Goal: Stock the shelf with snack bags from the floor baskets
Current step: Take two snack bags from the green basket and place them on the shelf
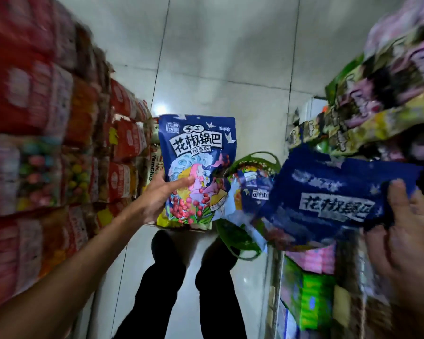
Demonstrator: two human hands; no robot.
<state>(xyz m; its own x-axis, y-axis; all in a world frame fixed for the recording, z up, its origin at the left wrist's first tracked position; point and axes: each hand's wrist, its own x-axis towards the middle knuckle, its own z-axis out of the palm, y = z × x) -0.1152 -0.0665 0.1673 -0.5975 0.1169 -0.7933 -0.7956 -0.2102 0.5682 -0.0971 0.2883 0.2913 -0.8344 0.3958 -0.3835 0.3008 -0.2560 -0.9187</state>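
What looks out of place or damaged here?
Nothing spilled or torn. Only the sideways blue bag in the right hand juts from the right shelf; the left hand holds its upright bag normally.

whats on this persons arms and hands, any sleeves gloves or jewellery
Both are bare: the left hand and its forearm show no sleeve, glove, watch or ring up to the frame edge. The right hand is motion-blurred, but no glove or cuff shows on it.

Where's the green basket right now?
In the head view, the green basket sits on the floor near centre, beyond the person's feet, half-hidden behind the blue snack bag in the left hand and the blurred blue bag in the right hand.
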